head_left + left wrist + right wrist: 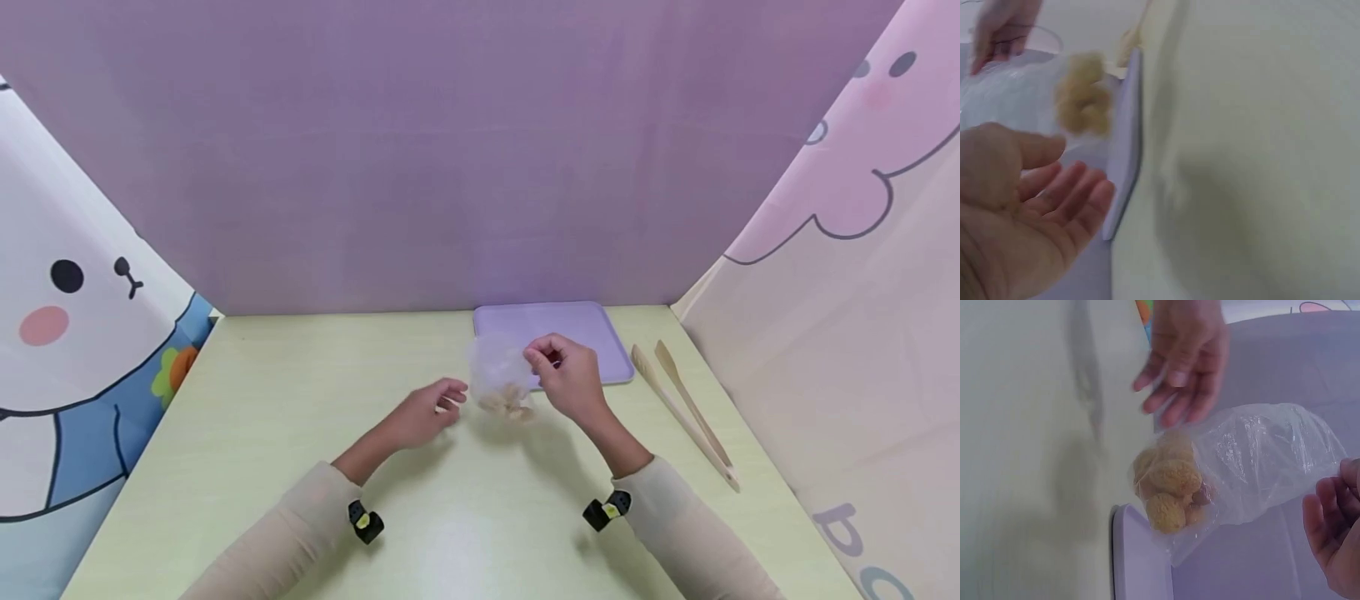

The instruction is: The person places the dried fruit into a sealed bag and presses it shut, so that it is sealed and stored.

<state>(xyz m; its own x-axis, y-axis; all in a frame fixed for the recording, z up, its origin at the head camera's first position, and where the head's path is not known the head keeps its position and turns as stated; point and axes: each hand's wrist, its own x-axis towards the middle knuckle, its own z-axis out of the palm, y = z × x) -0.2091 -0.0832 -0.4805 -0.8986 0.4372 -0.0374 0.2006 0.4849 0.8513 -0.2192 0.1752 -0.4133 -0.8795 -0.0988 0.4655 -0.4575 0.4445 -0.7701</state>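
A clear plastic bag (pixel 497 367) hangs above the table, its lower end filled with round, rough, light-brown pieces (pixel 1169 487), too unclear to name. My right hand (pixel 572 377) pinches the bag's upper edge between thumb and fingers, as the right wrist view shows at its right side. To the left of the bag, my left hand (pixel 426 414) is held with fingers loosely bent and nothing in them. In the left wrist view the left palm (pixel 1029 219) faces up, near the bag but seemingly apart from it.
Behind the bag, a shallow lilac tray (pixel 600 333) lies at the back of the pale table (pixel 300 367). Two slim wooden utensil arms (pixel 686 408), perhaps tongs, lie at the right. A purple cloth wall (pixel 450 167) closes off the back, with printed cloth on both sides.
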